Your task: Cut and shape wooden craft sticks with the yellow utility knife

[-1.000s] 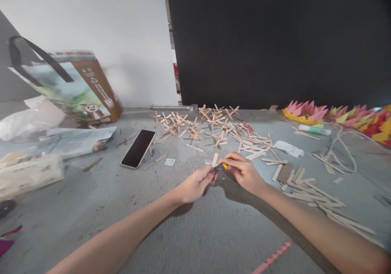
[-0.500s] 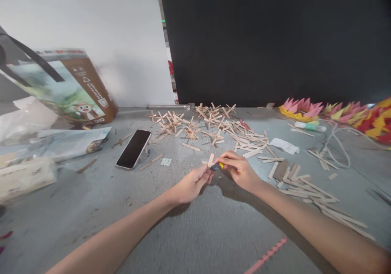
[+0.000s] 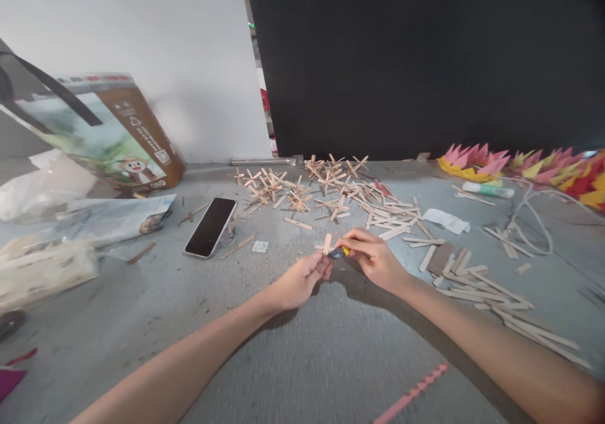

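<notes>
My left hand [image 3: 302, 279] is closed in a pinch on crossed wooden craft sticks [image 3: 328, 242], one of them pointing up and away from me. Close against it, my right hand [image 3: 378, 261] is closed too, its fingertips on a small dark-and-yellow object [image 3: 339, 252] that touches or nearly touches the sticks. Its exact kind is too small to make out. Both hands are above the middle of the grey table [image 3: 302, 361]. Beyond them lies a heap of star-shaped crossed sticks [image 3: 297, 194], with loose sticks [image 3: 392, 219] to its right.
A phone [image 3: 210, 227] lies left of my hands, near a printed bag [image 3: 127, 147] and plastic packets [image 3: 42, 266]. On the right are more loose sticks [image 3: 486, 292], a glue stick [image 3: 489, 189], a white cable [image 3: 548, 235] and folded-paper pieces [image 3: 477, 162]. A pink strip [image 3: 411, 395] lies in front.
The view has shifted slightly, so the things on the table sit a little differently in it. Both hands keep their grip on the sticks and the dark-and-yellow object.
</notes>
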`<action>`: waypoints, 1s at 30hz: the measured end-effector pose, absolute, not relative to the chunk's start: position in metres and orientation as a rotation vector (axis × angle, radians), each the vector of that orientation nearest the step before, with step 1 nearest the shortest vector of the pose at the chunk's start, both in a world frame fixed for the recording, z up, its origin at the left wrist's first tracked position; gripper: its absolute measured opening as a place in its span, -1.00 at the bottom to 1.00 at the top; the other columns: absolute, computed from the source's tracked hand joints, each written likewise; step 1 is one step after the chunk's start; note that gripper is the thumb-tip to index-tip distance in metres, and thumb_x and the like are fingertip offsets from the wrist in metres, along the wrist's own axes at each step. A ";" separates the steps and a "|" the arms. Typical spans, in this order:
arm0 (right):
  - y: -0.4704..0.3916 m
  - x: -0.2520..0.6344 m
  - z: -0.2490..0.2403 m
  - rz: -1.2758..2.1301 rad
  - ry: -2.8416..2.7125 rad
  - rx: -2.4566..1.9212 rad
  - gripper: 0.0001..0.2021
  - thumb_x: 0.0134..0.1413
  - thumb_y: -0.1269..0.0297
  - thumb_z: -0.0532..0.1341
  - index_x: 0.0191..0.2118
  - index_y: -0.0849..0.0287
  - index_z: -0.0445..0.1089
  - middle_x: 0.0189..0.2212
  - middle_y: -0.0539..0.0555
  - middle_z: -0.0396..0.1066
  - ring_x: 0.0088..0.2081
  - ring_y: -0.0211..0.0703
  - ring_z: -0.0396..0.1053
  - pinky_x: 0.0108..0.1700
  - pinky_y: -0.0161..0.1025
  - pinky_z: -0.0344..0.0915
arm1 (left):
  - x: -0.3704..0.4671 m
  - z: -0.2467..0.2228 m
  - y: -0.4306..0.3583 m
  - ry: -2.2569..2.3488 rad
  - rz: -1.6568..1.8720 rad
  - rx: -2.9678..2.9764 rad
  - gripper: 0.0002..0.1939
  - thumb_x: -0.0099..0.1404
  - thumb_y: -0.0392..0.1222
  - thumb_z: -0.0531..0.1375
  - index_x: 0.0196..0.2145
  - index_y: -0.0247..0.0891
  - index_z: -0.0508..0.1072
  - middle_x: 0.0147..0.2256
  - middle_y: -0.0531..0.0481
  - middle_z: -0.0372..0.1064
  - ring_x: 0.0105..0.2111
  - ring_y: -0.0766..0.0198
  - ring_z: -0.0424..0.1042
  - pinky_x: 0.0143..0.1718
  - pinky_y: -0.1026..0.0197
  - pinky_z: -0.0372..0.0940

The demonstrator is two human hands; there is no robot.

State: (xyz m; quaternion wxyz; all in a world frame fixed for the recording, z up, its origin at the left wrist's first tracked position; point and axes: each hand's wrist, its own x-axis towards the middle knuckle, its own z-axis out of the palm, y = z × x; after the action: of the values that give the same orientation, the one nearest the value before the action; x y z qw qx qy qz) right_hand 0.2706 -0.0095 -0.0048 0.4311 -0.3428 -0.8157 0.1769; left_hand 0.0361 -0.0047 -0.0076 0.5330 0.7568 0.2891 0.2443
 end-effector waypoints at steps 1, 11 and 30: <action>-0.010 0.270 -0.005 0.435 -2.042 -0.850 -0.51 0.28 0.62 0.05 0.11 0.00 0.53 -0.22 0.11 0.45 -0.19 -0.09 0.35 -0.18 -0.16 0.35 | 0.036 -0.007 -0.005 0.688 0.575 1.814 -0.65 0.58 -0.01 -0.13 -0.34 -0.21 0.18 -0.39 0.09 0.14 -0.43 0.34 0.12 -0.35 0.26 0.11; -0.011 0.270 -0.004 0.383 -2.040 -0.856 -0.48 0.26 0.63 0.05 0.13 -0.03 0.52 -0.22 0.11 0.45 -0.20 -0.08 0.35 -0.18 -0.14 0.36 | 0.038 -0.004 -0.006 0.706 0.586 1.792 -0.65 0.57 0.01 -0.14 -0.32 -0.21 0.18 -0.40 0.09 0.12 -0.45 0.35 0.10 -0.38 0.27 0.11; -0.012 0.270 -0.007 0.381 -2.074 -0.830 -0.47 0.29 0.64 0.03 0.16 -0.04 0.49 -0.20 0.10 0.45 -0.20 -0.08 0.34 -0.12 -0.10 0.32 | 0.041 -0.008 -0.008 0.683 0.616 1.851 -0.74 0.54 -0.16 -0.09 -0.34 -0.20 0.17 -0.42 0.10 0.13 -0.42 0.33 0.12 -0.29 0.24 0.14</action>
State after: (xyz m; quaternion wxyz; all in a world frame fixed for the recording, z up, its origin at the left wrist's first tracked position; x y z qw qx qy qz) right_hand 0.2697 -0.0121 -0.0066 0.4237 -0.3317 -0.8290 0.1522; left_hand 0.0405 -0.0079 -0.0076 0.5120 0.7693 0.2837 0.2561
